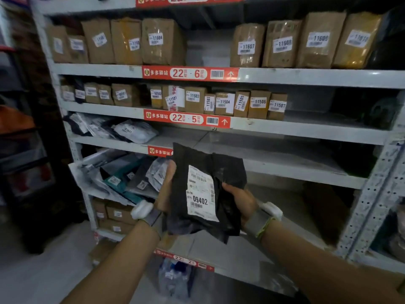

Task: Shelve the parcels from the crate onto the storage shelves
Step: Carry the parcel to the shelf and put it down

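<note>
We hold the black parcel, labelled 09402, in front of the shelves; left hand and right hand both grip its sides.

Both hands — left hand, right hand — hold a black parcel (label 09402) before the shelves.
</note>
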{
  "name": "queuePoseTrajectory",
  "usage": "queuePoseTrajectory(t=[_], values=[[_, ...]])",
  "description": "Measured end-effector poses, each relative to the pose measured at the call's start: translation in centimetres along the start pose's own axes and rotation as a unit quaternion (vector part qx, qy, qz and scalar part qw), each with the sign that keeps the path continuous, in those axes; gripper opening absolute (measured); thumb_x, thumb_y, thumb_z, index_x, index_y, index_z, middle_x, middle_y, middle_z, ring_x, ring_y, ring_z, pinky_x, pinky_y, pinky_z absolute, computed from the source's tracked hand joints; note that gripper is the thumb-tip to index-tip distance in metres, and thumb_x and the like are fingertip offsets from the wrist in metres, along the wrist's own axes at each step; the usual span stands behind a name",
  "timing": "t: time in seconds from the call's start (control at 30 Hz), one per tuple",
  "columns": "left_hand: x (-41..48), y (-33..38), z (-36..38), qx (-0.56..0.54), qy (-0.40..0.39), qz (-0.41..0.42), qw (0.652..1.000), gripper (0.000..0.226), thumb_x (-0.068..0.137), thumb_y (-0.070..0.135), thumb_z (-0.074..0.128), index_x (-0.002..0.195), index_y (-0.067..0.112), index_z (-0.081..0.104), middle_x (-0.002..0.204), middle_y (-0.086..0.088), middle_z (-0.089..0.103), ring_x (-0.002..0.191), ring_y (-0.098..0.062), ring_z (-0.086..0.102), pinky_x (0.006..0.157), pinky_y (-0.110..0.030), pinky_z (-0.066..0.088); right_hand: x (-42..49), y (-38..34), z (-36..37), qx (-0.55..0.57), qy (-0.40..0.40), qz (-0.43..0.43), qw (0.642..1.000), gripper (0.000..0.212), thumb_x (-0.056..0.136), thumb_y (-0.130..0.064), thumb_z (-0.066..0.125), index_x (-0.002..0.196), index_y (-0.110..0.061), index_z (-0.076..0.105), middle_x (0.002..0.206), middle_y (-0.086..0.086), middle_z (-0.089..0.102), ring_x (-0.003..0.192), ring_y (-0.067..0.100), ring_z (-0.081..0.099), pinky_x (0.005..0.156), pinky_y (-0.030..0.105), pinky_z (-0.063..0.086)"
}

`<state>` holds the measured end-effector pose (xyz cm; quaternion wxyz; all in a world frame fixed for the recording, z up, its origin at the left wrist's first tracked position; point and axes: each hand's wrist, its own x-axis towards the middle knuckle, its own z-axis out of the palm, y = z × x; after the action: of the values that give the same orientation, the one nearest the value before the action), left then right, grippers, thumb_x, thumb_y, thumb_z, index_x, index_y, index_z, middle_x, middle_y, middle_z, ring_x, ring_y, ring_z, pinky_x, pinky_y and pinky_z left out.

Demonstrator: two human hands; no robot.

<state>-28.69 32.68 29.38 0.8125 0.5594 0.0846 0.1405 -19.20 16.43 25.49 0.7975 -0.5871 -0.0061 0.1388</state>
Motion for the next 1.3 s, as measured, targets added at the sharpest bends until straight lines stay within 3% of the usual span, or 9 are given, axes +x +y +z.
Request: queuePoseTrajectory(t=[0.07, 0.13, 0.37, 0.53, 0.77, 0.93, 1.1, 1.2, 1.3], values=[[3.0, 1.1, -1.3, 0.02, -0.033, 0.03, 0.999, 0.03, 0.099, 0.035, 0.05, 0.102, 0.014, 0.071, 0.103, 0.004, 0.072, 0.089, -0.009, 0.068, 0.082, -0.024, 0.053, 2.8, 0.8, 2.0, 0.022, -0.008, 0.001, 1.0, 0.037, 0.077, -0.015, 0.081, 0.11, -0.004, 0.07, 0.108, 0.017, 0.073, 0.097, 0.037, 0.07, 0.093, 0.051, 0.055], [7.1, 2.7, -3.0, 0.035, -0.053, 0.013, 0.998, 0.04, 0.1, 0.013, 0.046, 0.078, 0.015, 0.079, 0.086, -0.005, 0.075, 0.082, -0.016, 0.07, 0.08, -0.029, 0.053, 5.7, 1.1, 4.2, 0.032, -0.017, -0.003, 0.999, 0.038, 0.078, -0.016, 0.08, 0.112, -0.006, 0.07, 0.107, 0.015, 0.074, 0.096, 0.036, 0.071, 0.092, 0.05, 0.056], [17.3, 4.3, -8.7, 0.096, 0.035, -0.027, 0.994, 0.024, 0.089, 0.014, 0.054, 0.079, 0.005, 0.074, 0.078, -0.013, 0.072, 0.07, -0.025, 0.065, 0.073, -0.034, 0.049, 15.9, -0.1, 11.3, 0.031, 0.02, -0.043, 0.998, 0.081, 0.061, -0.057, 0.087, 0.125, -0.014, 0.063, 0.126, 0.002, 0.065, 0.113, 0.026, 0.064, 0.102, 0.038, 0.048], [24.3, 5.8, -12.8, 0.124, 0.061, -0.047, 0.989, 0.024, 0.091, 0.016, 0.055, 0.075, 0.008, 0.071, 0.07, -0.009, 0.071, 0.064, -0.022, 0.065, 0.065, -0.031, 0.047, 22.2, 0.8, 16.7, -0.046, 0.042, -0.059, 0.996, 0.088, 0.068, -0.042, 0.078, 0.143, -0.009, 0.048, 0.142, 0.009, 0.054, 0.128, 0.032, 0.053, 0.111, 0.044, 0.04], [31.5, 7.6, -16.7, 0.146, 0.03, -0.055, 0.987, 0.024, 0.102, 0.015, 0.045, 0.11, 0.011, 0.068, 0.112, -0.013, 0.07, 0.101, -0.027, 0.066, 0.091, -0.026, 0.052, 27.6, 1.1, 20.9, -0.124, 0.143, -0.073, 0.979, 0.064, 0.086, -0.027, 0.07, 0.14, -0.002, 0.047, 0.142, 0.013, 0.05, 0.131, 0.035, 0.046, 0.113, 0.038, 0.032], [37.6, 8.7, -19.7, 0.122, -0.01, -0.086, 0.989, 0.022, 0.098, 0.018, 0.053, 0.097, 0.005, 0.07, 0.073, -0.009, 0.075, 0.06, -0.02, 0.07, 0.059, -0.027, 0.055, 33.9, 2.1, 24.1, -0.055, 0.163, -0.086, 0.981, 0.077, 0.07, -0.032, 0.073, 0.139, -0.007, 0.05, 0.137, 0.014, 0.056, 0.125, 0.034, 0.052, 0.109, 0.048, 0.04], [42.1, 11.1, -23.3, 0.016, 0.007, -0.088, 0.996, 0.024, 0.095, 0.025, 0.058, 0.106, 0.006, 0.068, 0.098, -0.021, 0.071, 0.08, -0.034, 0.064, 0.072, -0.04, 0.049, 36.0, 0.5, 29.9, -0.126, 0.144, -0.023, 0.981, 0.049, 0.094, -0.03, 0.057, 0.132, 0.0, 0.053, 0.132, 0.019, 0.058, 0.121, 0.038, 0.057, 0.104, 0.046, 0.047], [45.4, 12.7, -27.1, -0.017, 0.044, -0.045, 0.998, 0.021, 0.097, 0.021, 0.056, 0.105, 0.005, 0.067, 0.1, -0.019, 0.069, 0.074, -0.028, 0.062, 0.063, -0.037, 0.046, 37.1, -0.5, 33.7, -0.285, 0.173, -0.042, 0.942, 0.052, 0.101, -0.027, 0.047, 0.142, 0.003, 0.042, 0.142, 0.021, 0.048, 0.131, 0.039, 0.046, 0.106, 0.039, 0.038], [46.7, 13.7, -30.6, 0.068, 0.07, 0.013, 0.995, 0.023, 0.098, 0.011, 0.054, 0.115, 0.001, 0.065, 0.108, -0.017, 0.068, 0.085, -0.026, 0.065, 0.073, -0.036, 0.052, 37.1, 0.3, 34.2, -0.526, 0.203, -0.128, 0.816, 0.077, 0.096, -0.037, 0.055, 0.151, 0.004, 0.021, 0.152, 0.025, 0.033, 0.134, 0.041, 0.038, 0.11, 0.04, 0.03]])
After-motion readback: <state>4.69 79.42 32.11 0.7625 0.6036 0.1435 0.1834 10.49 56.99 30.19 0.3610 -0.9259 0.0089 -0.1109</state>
